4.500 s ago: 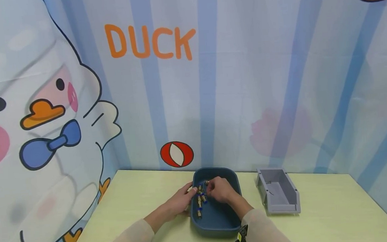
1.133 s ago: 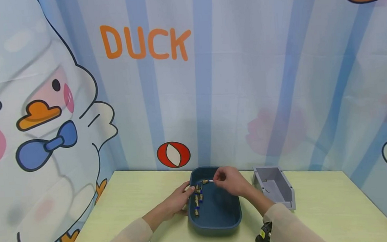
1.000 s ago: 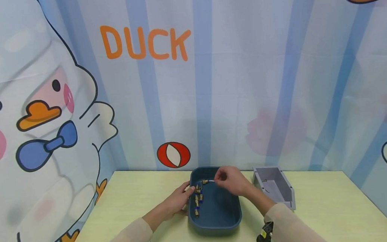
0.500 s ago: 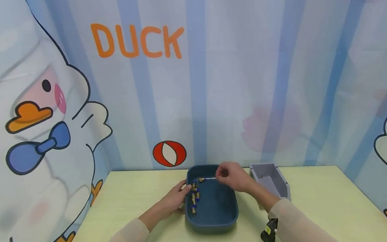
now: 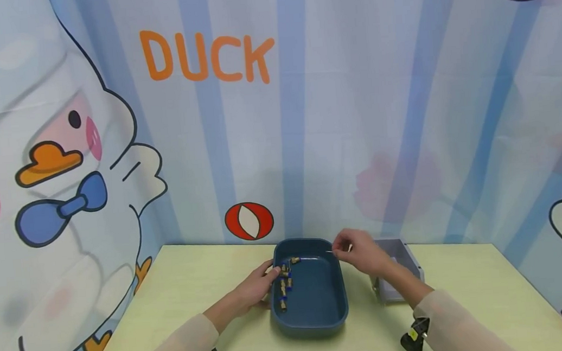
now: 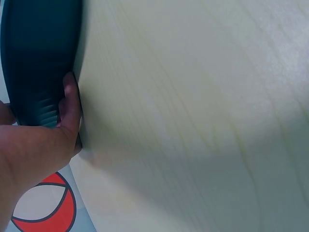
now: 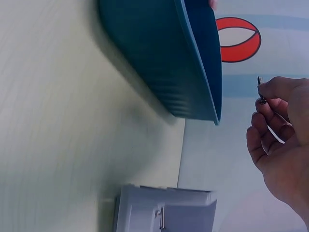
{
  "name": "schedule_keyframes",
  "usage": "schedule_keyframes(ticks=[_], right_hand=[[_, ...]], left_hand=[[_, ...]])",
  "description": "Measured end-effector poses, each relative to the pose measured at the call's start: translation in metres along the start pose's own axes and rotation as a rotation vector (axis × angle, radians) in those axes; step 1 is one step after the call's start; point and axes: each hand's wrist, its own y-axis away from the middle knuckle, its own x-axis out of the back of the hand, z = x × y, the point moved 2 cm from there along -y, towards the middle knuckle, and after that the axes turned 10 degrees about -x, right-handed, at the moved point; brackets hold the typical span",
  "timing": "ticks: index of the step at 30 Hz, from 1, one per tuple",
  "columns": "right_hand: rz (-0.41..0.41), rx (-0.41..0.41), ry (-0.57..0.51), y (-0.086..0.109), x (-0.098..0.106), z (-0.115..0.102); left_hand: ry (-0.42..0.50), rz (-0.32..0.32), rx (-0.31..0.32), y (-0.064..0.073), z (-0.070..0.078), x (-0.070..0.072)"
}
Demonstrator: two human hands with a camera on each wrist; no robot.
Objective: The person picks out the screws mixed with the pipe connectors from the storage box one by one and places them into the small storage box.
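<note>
From where I stand, the right hand (image 7: 285, 133) pinches 1 small screw (image 7: 259, 81) between thumb and forefinger, just by the right edge of the dark blue plastic tub (image 5: 313, 331), while the left hand (image 5: 256, 289) clasps the opposite rim, near the brass fittings (image 5: 283, 287) inside. I'd say a light but sure pinch suits so slim a piece, with the tub braced and the fingers lifted clear of its rim and the gray parts bin (image 7: 145, 200) alongside.

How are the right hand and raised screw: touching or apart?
Touching: the right wrist view shows the right hand pinching the screw between thumb and finger.
</note>
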Motion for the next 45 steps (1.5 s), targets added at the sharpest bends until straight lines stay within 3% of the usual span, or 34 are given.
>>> schedule_keyframes(ticks=[26,37,45], right_hand=[[0.067,-0.086,-0.002,0.008,0.032,0.012],[0.096,-0.140,0.006,0.019,0.047,0.024],[0.118,-0.132,0.030,0.029,0.059,0.036]], left_hand=[[0.001,0.000,-0.002,-0.001,0.000,0.002],[-0.003,0.002,0.010,-0.002,-0.001,0.002],[-0.012,0.009,0.015,-0.003,-0.003,0.002]])
